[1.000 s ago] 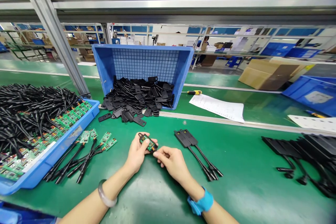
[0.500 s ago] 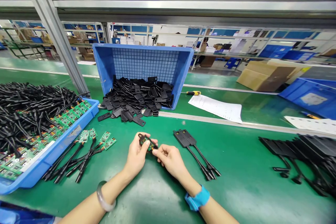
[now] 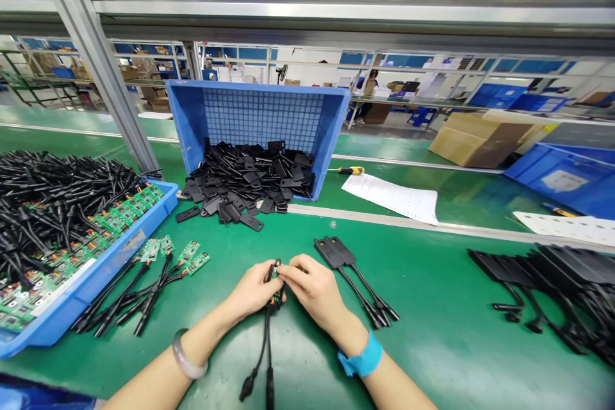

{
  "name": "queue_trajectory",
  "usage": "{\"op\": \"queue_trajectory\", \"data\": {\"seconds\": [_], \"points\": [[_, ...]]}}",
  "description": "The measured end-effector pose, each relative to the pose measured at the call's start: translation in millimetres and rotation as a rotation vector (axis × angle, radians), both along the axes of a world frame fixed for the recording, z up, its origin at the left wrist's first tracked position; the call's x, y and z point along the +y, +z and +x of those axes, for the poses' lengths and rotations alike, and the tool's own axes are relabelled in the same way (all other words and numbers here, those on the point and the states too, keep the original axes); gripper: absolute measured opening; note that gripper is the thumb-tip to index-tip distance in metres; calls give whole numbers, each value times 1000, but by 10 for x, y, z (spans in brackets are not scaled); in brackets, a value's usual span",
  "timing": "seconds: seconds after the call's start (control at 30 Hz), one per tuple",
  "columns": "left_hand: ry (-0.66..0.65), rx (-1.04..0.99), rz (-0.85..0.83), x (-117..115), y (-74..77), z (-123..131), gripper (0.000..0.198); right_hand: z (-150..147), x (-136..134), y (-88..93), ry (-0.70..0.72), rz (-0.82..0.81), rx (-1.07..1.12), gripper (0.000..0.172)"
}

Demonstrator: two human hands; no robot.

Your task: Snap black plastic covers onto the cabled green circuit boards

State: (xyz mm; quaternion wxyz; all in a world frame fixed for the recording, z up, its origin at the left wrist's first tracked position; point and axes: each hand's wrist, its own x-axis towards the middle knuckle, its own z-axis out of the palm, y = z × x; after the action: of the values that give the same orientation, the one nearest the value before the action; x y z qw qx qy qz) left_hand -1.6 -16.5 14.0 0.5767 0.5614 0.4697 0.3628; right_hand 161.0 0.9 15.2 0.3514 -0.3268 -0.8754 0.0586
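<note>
My left hand [image 3: 257, 288] is closed around a small black plastic case [image 3: 273, 302] with a green circuit board [image 3: 275, 274] inside, held tilted on edge above the bench. Two black cables [image 3: 269, 346] with connector ends hang down from it. The fingers of my right hand [image 3: 314, 285] pinch the upper end of the case and board, partly hiding them. Just right of that hand lie two black cased units [image 3: 335, 251] with cables. On the left, several green boards with black cables [image 3: 187, 252] lie loose on the green bench [image 3: 202, 359].
A blue tray [image 3: 158, 221] of cabled boards stands at left. A tipped blue crate [image 3: 336, 141] spills black plastic covers [image 3: 250, 179]. Behind are a screwdriver [image 3: 352, 170] and a paper sheet [image 3: 391, 197]. Black cased units [image 3: 538, 275] pile at right. A metal post [image 3: 103, 64] rises at left.
The case has been turned more upright, and its cables now hang toward me in view. My right fingers have moved from its lower right side to its upper end.
</note>
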Motion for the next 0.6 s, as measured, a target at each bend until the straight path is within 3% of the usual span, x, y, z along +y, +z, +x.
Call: {"op": "queue_trajectory", "data": {"seconds": [0.1,0.27,0.6], "points": [[-21,88,23,0,-43,-15,14,-2,4,4,10,76,-63,29],[-44,178,65,12,-81,-40,13,-12,8,-7,65,52,15,23],[-71,276,97,-4,-20,-34,11,-7,27,-57,88,86,98,22]]}}
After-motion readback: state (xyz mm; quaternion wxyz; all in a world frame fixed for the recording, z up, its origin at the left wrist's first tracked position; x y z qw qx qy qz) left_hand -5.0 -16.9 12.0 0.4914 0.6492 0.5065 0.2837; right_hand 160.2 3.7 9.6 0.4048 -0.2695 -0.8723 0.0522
